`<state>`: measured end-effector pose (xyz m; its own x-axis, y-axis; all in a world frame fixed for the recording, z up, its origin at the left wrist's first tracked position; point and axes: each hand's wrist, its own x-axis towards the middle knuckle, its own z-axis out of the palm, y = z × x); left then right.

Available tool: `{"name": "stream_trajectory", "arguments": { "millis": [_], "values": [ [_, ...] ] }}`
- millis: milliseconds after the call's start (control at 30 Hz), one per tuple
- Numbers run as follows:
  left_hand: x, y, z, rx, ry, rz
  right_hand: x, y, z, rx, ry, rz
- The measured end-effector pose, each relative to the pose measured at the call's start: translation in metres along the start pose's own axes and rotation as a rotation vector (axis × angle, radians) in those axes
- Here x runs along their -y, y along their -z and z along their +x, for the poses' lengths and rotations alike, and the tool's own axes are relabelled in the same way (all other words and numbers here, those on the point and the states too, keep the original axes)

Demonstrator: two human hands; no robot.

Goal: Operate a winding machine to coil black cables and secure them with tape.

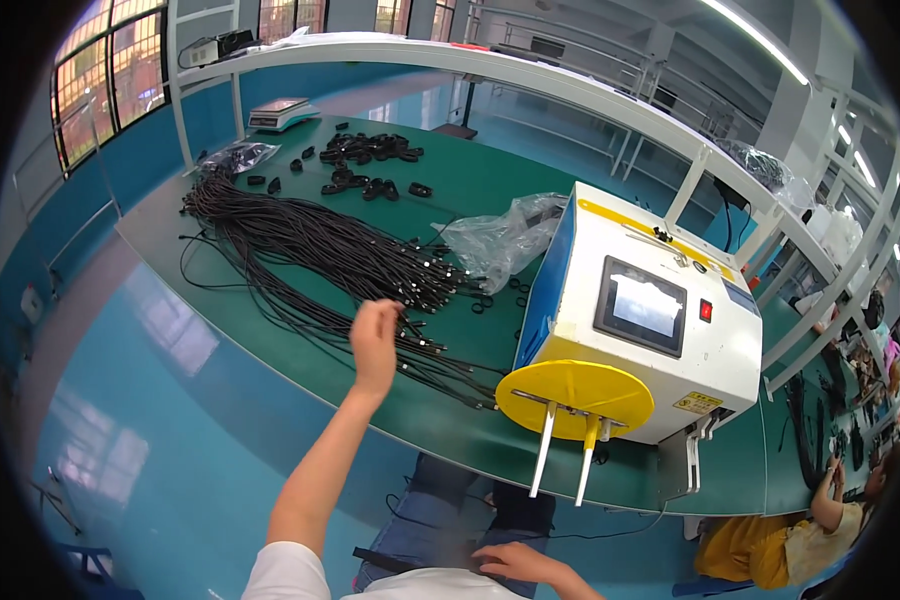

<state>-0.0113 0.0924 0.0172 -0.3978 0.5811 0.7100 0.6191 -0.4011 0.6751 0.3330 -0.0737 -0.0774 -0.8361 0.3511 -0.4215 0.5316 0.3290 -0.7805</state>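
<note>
Head view, the only one. We took the white machine [660,375] as landmark. The black cables [310,230] lay in a thick bunch to the left of the machine, on the green counter [455,195], with their silver tips [435,285] pointing towards it. Some loose strands [270,300] fanned out on the near side of the bunch, a few ending just beside the yellow disc [575,385] on the machine's front.

Left hand [374,325]: left of the machine, over the cables close to the tips, fingers curled in with only a small gap at most; we couldn't tell if a strand was pinched. Right hand [515,562]: nearer the body than the machine, low over the lap, back upward, fingers loosely stretched; grip hidden, so we couldn't tell whether it held anything.

Handling, our judgement: one cable looked light and bendy with a bit of spring; the whole bunch probably weighed a fair amount and would tangle. Jackets seemed smooth, maybe slightly slippery. Tips looked stiff and the likeliest part to get damaged. Best hold: on the jacket just behind a tip, one strand parted from its neighbours, no yanking from mid-bunch.

Also noted: clear plastic bag [510,240] just left of the machine, small black parts [370,150] further off behind the bunch, and a seated co-worker [815,540] well off to the machine's right.
</note>
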Motion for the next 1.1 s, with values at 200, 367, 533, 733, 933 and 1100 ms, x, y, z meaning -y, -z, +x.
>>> {"name": "stream_trajectory", "arguments": {
  "millis": [200,367,533,733,933,1100],
  "values": [
    [-0.143,0.040,0.046,-0.007,-0.359,-0.211,0.057,0.038,-0.038,0.030,0.220,0.031],
    [-0.201,0.025,-0.003,0.576,-0.632,-0.281,0.114,0.095,-0.127,-0.848,0.270,0.655],
    [-0.210,-0.001,-0.020,0.877,-0.562,-0.164,0.112,0.107,-0.123,-1.337,0.144,0.394],
    [-0.213,-0.026,-0.001,0.744,-0.508,-0.030,0.097,0.118,-0.093,-1.339,0.176,-0.314],
    [-0.216,-0.058,-0.004,0.769,-0.494,-0.039,0.069,0.135,-0.050,-1.475,0.121,-0.346],
    [-0.216,-0.073,-0.004,0.753,-0.472,-0.070,0.058,0.140,-0.032,-1.519,0.040,-0.188]
  ]
}}
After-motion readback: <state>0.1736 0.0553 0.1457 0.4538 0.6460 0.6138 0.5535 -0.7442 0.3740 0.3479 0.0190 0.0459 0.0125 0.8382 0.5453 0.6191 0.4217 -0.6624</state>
